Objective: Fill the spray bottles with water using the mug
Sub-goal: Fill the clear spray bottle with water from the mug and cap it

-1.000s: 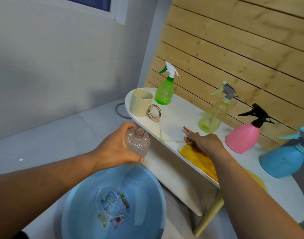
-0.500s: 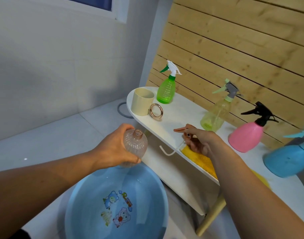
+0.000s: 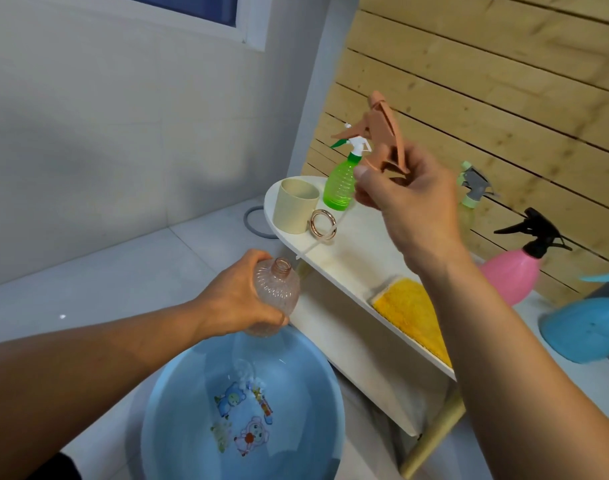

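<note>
My left hand [image 3: 234, 299] grips a clear pinkish ribbed bottle [image 3: 279, 292], uncapped, held over a blue basin [image 3: 178, 410] with water. My right hand [image 3: 410, 202] holds up a peach spray head [image 3: 382, 133] with its thin white tube [image 3: 317, 244] hanging toward the table. A cream mug [image 3: 294, 209] stands at the far end of the white table [image 3: 358, 258], beside a gold ring [image 3: 322, 224]. Green [image 3: 341, 181], pale yellow-green [image 3: 469, 206], pink [image 3: 510, 275] and blue [image 3: 587, 327] spray bottles stand along the table.
A yellow cloth [image 3: 414, 313] lies at the table's near edge. A wooden slat wall [image 3: 486, 81] backs the table. A grey ring [image 3: 254, 223] lies on the tiled floor behind the table. A wooden table leg [image 3: 431, 441] stands right of the basin.
My right hand has lifted the peach spray head from the table edge up in front of the green bottle. The left hand still holds the bottle over the basin.
</note>
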`<move>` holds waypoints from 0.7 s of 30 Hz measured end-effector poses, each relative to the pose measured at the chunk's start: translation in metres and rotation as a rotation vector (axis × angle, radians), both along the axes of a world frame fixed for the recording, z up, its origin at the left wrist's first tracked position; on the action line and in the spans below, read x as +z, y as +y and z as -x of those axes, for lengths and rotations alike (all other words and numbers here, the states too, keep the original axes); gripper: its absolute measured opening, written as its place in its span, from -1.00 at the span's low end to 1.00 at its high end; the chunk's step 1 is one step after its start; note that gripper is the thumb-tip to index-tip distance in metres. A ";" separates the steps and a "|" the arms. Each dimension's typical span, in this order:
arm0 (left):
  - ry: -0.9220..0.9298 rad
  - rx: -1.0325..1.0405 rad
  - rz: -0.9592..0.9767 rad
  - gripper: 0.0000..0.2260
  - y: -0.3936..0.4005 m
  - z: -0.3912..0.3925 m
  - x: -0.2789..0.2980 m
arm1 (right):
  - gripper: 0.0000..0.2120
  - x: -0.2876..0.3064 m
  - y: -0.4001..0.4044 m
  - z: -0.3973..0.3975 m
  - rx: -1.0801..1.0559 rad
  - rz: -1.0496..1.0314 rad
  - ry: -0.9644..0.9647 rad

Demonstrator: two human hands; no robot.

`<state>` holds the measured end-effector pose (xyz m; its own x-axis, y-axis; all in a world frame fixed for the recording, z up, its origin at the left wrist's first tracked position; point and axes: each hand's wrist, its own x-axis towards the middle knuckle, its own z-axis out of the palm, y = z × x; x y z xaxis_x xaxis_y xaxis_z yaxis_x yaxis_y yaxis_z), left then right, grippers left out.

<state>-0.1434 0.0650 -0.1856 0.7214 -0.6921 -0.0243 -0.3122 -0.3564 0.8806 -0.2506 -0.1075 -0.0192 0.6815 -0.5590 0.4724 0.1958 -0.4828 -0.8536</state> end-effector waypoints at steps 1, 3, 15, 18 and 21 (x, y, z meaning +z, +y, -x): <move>-0.001 0.003 -0.001 -0.18 0.000 0.000 0.001 | -0.84 -0.002 0.004 -0.001 0.007 0.057 -0.004; -0.005 0.009 0.001 -0.18 0.001 0.001 0.003 | -0.86 -0.007 0.010 -0.003 0.016 0.126 -0.010; 0.003 0.025 0.005 -0.15 -0.001 0.001 0.010 | -0.83 -0.015 0.036 -0.001 0.179 0.312 -0.032; 0.021 0.038 0.031 -0.16 -0.002 0.001 0.011 | -0.80 -0.020 0.040 0.000 0.252 0.331 0.002; 0.022 0.032 0.050 -0.18 -0.003 0.002 0.015 | -0.79 -0.022 0.041 0.001 0.302 0.284 0.047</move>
